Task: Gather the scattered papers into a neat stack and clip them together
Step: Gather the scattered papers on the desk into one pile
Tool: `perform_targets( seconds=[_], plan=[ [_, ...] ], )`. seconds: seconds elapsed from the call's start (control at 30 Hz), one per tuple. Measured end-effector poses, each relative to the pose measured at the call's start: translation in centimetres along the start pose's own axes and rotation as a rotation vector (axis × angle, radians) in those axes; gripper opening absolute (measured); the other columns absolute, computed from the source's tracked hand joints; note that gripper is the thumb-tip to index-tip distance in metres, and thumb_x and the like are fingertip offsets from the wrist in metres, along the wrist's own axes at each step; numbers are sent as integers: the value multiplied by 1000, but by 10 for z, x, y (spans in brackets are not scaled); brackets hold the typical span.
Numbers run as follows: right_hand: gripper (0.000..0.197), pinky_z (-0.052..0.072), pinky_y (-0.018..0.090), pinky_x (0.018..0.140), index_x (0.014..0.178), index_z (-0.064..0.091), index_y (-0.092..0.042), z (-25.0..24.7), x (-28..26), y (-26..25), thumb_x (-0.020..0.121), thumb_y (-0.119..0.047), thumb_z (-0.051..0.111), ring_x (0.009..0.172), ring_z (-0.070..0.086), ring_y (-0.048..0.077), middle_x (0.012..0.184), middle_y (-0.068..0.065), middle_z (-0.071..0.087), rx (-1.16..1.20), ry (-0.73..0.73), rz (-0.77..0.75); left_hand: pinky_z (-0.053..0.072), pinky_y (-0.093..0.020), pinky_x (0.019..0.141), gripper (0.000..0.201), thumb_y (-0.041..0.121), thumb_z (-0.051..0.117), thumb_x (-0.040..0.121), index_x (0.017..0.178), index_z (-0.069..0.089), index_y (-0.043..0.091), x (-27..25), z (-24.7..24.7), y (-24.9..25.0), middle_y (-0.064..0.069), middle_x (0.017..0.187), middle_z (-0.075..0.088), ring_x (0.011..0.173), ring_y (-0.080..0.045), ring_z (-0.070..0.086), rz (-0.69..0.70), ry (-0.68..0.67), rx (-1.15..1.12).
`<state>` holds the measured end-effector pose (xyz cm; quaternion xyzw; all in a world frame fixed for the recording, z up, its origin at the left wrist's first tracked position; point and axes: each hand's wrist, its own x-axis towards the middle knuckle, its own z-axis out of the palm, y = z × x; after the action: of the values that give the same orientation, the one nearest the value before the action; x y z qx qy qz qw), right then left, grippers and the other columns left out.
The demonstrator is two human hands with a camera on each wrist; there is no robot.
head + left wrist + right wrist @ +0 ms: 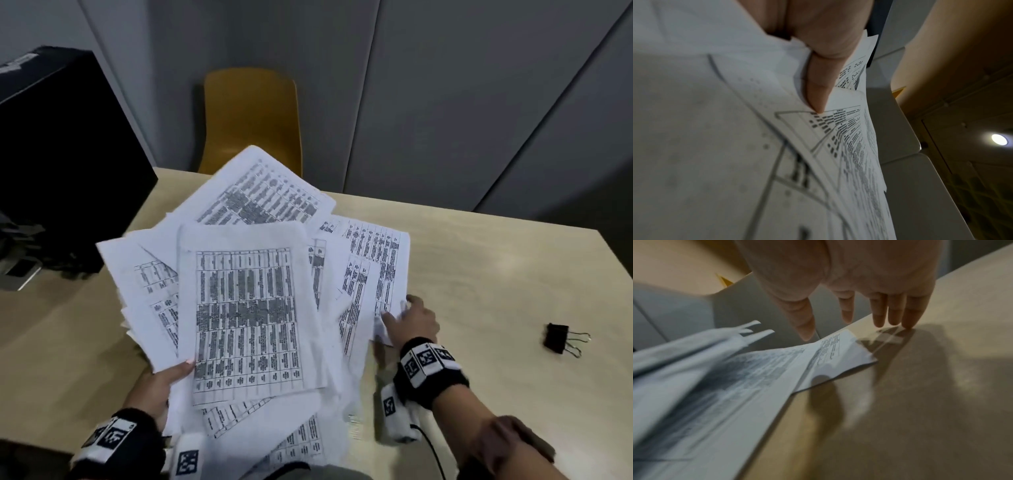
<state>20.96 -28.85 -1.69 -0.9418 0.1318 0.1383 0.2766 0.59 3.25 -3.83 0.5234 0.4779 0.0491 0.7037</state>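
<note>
Left hand (156, 387) grip pinches the fanned papers (246, 308) at their near edge, thumb on top, lifting them off the tabletop (496, 274) to keep them gathered. Right hand (411, 322) grip is spread, fingertips at the right sheet's corner, probably to sweep it in. Binder clip (561, 339) sits well apart, unused.

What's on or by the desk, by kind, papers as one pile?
Paper pile: 1, fanned, not squared
Binder clip: 1, black, alone on the desk
Chair: 1, yellow, behind the desk
Black box: 1, far left
Total: 4
</note>
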Motion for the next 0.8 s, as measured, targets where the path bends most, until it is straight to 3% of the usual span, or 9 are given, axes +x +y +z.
perform_targets(
  seconds=[0.1,0.27,0.37,0.4,0.43,0.5,0.63,0.73,0.8],
  plan=[
    [86,24,47,111,146,17,-17,2,0,-13,80,-49,62,136,25,37,148,20,27,-101,-24,-52,43,-39,83,35,0,55,85,120,54,0,0,-9,11,-15,108,62,91,-30,57,24,11,-83],
    [115,6,52,116,146,-17,-25,21,-4,-30,73,-63,63,144,-2,40,155,23,-8,-332,-212,-149,34,-38,102,38,5,60,82,118,56,-2,-6,-12,26,-10,117,58,102,-30,56,44,72,-127],
    [117,3,53,116,146,-17,-33,23,-4,-30,70,-58,69,143,-10,41,155,19,-16,-416,-311,-232,45,-29,88,33,4,57,85,117,55,-1,-1,-14,26,-13,116,60,91,-26,58,54,97,-169],
    [117,4,53,116,146,-15,-34,20,-3,-27,69,-56,71,143,-8,41,156,17,-15,-441,-329,-258,48,-29,87,33,7,62,81,114,57,0,2,-16,24,-15,114,62,93,-27,58,34,100,-180],
    [118,8,52,115,146,-12,-35,16,-2,-24,67,-54,73,143,-5,40,157,15,-12,-461,-336,-285,46,-35,94,42,14,71,73,112,59,1,7,-19,21,-16,117,62,103,-31,58,18,90,-182],
    [122,19,50,114,147,-9,-35,6,-1,-19,62,-50,78,142,8,37,156,11,2,-473,-312,-336,33,-50,106,58,19,76,61,114,60,2,13,-22,14,-17,125,59,118,-33,53,17,79,-179],
    [127,38,45,103,146,-9,-35,-3,-5,-20,60,-32,84,128,31,38,143,16,19,-328,-204,-243,30,-49,109,48,8,66,76,122,55,-2,12,-8,11,-20,128,56,118,-32,52,-4,32,-161],
    [120,47,37,86,147,-6,-30,0,-8,-22,67,-11,81,103,53,37,140,19,29,-77,-148,-133,28,-53,109,69,31,85,48,109,63,9,19,-8,1,-15,129,57,123,-33,50,15,24,-107],
    [106,47,35,88,148,6,-22,2,-7,-17,71,-5,77,105,58,35,139,17,43,97,-141,-77,27,-51,111,58,24,80,58,112,61,10,15,-2,3,-14,127,58,123,-32,49,19,-3,-107]
  ],
)
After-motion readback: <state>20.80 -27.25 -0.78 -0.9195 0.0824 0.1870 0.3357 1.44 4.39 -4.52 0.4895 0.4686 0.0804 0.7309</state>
